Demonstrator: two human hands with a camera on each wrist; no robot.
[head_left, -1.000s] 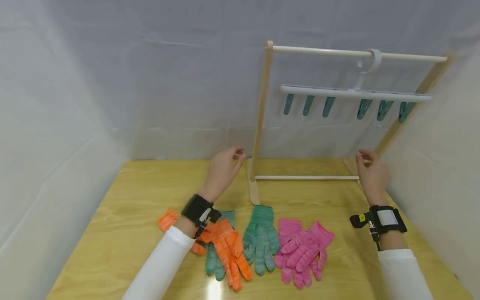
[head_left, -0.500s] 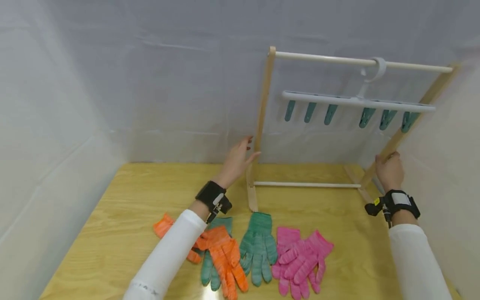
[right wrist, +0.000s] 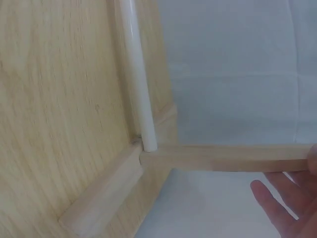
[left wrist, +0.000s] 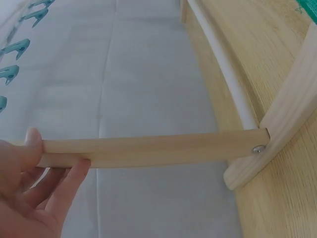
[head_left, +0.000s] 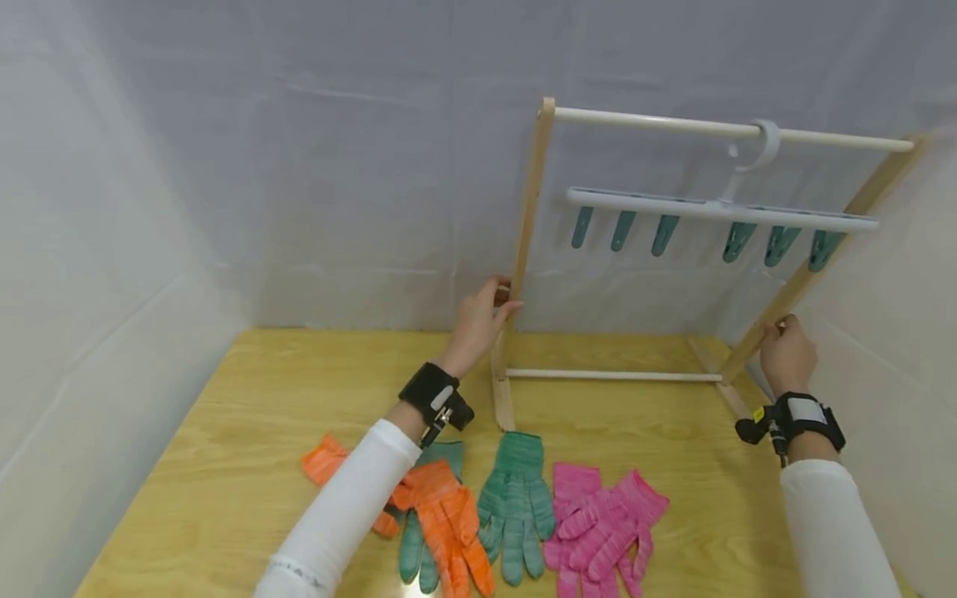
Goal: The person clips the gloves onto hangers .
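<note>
A wooden drying rack (head_left: 527,232) stands at the back of the table, with a white top bar (head_left: 673,124). From the bar hangs a white hanger (head_left: 718,208) with several teal clips. My left hand (head_left: 497,303) grips the rack's left post low down; in the left wrist view the thumb (left wrist: 33,141) lies on top of the post (left wrist: 158,148) and the fingers curl under it. My right hand (head_left: 777,332) holds the slanted right post (head_left: 815,257) near its foot. In the right wrist view its fingers (right wrist: 277,203) reach under that post (right wrist: 223,157).
Knit gloves lie in a row near the table's front edge: orange (head_left: 449,515), green (head_left: 516,498) and pink (head_left: 598,523), with another orange one (head_left: 321,461) at the left. White cloth walls close in at the back and on both sides. The rack's lower crossbar (head_left: 613,375) sits just above the tabletop.
Both hands moved forward from above the table to the rack. The left hand closed on the left post and the right hand took hold of the right post.
</note>
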